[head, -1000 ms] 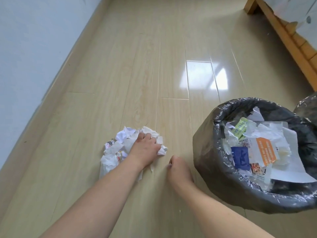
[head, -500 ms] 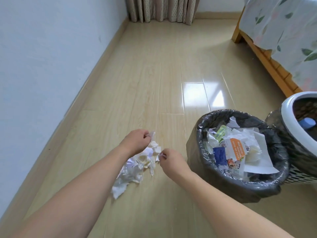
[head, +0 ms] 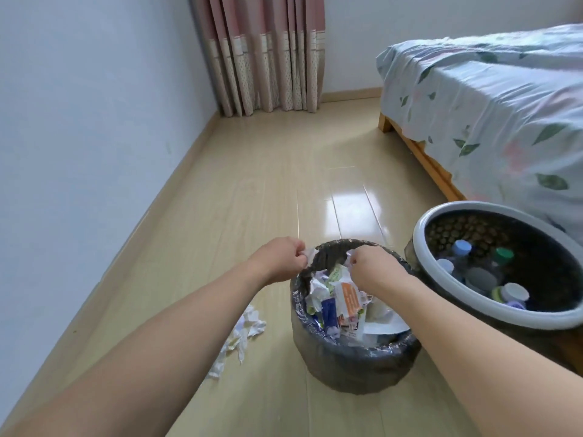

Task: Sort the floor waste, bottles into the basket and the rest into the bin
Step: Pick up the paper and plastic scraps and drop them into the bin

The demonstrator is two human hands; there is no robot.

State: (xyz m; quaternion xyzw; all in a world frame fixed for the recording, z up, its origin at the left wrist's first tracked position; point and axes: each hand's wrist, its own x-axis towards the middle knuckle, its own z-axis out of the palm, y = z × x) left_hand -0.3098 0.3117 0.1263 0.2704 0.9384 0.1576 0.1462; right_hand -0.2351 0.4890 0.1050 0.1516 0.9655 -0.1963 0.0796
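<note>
The bin (head: 347, 367), lined with a black bag, stands on the floor and is full of crumpled paper and wrappers. My left hand (head: 282, 258) pinches a white paper scrap (head: 310, 254) at the bin's left rim. My right hand (head: 375, 266) hovers over the bin's far side, fingers curled on another small white scrap (head: 349, 255). A trail of torn white paper (head: 239, 337) lies on the floor left of the bin. The basket (head: 441, 307), white-rimmed, sits to the right and holds several capped bottles (head: 482, 275).
A bed (head: 492, 105) with a leaf-print sheet and a wooden frame fills the right side behind the basket. A wall (head: 79, 137) runs along the left. Pink curtains (head: 265, 52) hang at the far end of the wooden floor (head: 284, 171).
Both hands have risen from the floor pile to the bin with paper scraps pinched in them. Some torn paper stayed behind on the floor. The view tilted up.
</note>
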